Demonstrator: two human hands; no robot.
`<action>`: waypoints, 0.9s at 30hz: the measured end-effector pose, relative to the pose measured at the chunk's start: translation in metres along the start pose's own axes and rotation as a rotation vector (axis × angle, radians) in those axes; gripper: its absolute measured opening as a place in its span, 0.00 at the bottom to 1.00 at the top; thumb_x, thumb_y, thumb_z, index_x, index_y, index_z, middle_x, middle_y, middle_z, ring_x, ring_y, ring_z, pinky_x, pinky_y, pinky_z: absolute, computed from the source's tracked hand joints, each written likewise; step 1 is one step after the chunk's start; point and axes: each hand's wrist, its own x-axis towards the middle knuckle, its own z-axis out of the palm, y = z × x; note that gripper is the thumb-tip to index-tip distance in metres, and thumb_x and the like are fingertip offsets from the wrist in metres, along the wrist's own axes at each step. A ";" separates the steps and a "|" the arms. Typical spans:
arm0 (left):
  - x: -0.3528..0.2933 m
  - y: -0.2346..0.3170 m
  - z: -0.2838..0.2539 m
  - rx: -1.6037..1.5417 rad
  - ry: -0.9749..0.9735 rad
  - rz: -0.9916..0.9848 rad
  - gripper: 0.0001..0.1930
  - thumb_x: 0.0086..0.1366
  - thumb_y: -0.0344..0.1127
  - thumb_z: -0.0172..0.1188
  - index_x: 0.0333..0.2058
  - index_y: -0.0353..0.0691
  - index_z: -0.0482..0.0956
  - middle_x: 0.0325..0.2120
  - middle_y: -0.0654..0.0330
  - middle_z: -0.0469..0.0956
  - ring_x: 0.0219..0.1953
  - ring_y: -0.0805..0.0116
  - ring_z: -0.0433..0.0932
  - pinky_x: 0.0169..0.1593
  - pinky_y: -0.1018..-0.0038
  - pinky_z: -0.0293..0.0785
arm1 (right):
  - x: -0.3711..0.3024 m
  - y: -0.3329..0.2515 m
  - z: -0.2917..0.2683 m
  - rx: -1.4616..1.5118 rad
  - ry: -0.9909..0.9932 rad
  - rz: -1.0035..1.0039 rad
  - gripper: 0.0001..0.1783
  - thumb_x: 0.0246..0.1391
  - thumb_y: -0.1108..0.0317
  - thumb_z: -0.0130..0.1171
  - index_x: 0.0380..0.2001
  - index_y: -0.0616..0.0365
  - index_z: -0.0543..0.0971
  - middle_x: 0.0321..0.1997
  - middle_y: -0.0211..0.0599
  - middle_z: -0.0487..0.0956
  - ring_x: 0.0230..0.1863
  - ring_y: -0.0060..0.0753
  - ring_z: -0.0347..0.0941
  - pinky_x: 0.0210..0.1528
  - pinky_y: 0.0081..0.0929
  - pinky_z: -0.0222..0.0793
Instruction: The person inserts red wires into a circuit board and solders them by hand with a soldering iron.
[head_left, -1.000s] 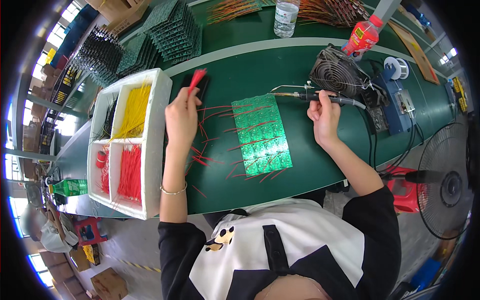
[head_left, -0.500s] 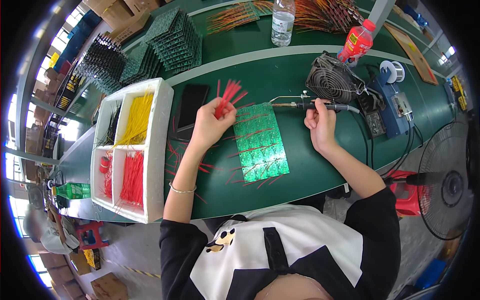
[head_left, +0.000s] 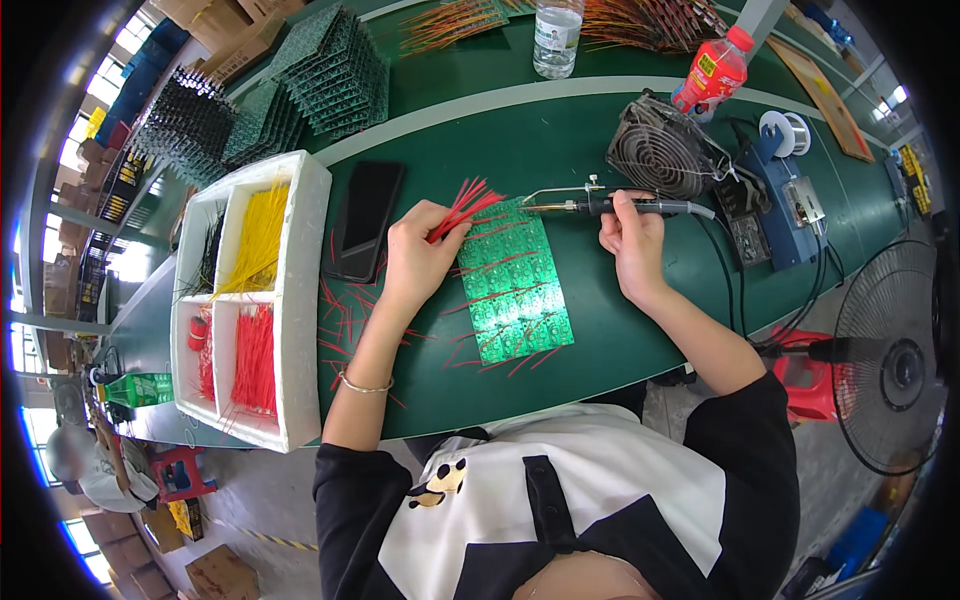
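A bundle of short red wires (head_left: 468, 206) is pinched in my left hand (head_left: 421, 250), its loose ends fanning toward the top of a green circuit board panel (head_left: 515, 275). Rows of red wires lie across that panel and stick out past its edges. My right hand (head_left: 636, 240) grips a soldering iron (head_left: 597, 207) with a thin feed tube mounted above it. The iron's tip points left, over the panel's far edge, close to the wire ends. Whether the tip touches a wire is too small to tell.
Left of my arm stands a white foam box (head_left: 310, 300) with black, yellow and red wires. A phone (head_left: 366, 220) lies beside it. Beyond the right hand are a small fan (head_left: 660, 150), a red bottle (head_left: 715, 72) and a blue solder feeder (head_left: 782, 200). Stacked boards (head_left: 330, 70) stand far left.
The wire bundle in my left hand has tilted from upright toward the right, its ends now nearer the iron tip. The whole view has shifted slightly. My right hand keeps its hold.
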 end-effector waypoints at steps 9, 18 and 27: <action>-0.003 -0.010 0.005 -0.178 0.057 -0.087 0.04 0.50 0.25 0.62 0.26 0.34 0.77 0.20 0.64 0.71 0.17 0.81 0.62 0.20 0.82 0.58 | 0.001 0.002 -0.002 -0.018 -0.034 -0.031 0.09 0.57 0.65 0.48 0.30 0.61 0.68 0.15 0.26 0.64 0.12 0.12 0.51 0.13 0.16 0.45; -0.005 -0.016 0.007 -0.223 0.025 -0.099 0.04 0.49 0.25 0.61 0.26 0.36 0.78 0.21 0.66 0.72 0.16 0.85 0.59 0.18 0.84 0.53 | 0.001 0.004 -0.001 -0.027 -0.036 -0.036 0.10 0.58 0.65 0.48 0.30 0.61 0.69 0.15 0.26 0.64 0.12 0.12 0.51 0.13 0.16 0.45; -0.003 -0.013 0.010 -0.113 0.061 0.034 0.05 0.48 0.26 0.63 0.26 0.35 0.79 0.19 0.63 0.72 0.14 0.80 0.60 0.18 0.81 0.55 | 0.000 0.004 0.001 -0.085 -0.036 -0.029 0.08 0.58 0.66 0.47 0.32 0.60 0.68 0.15 0.26 0.63 0.12 0.12 0.49 0.14 0.14 0.45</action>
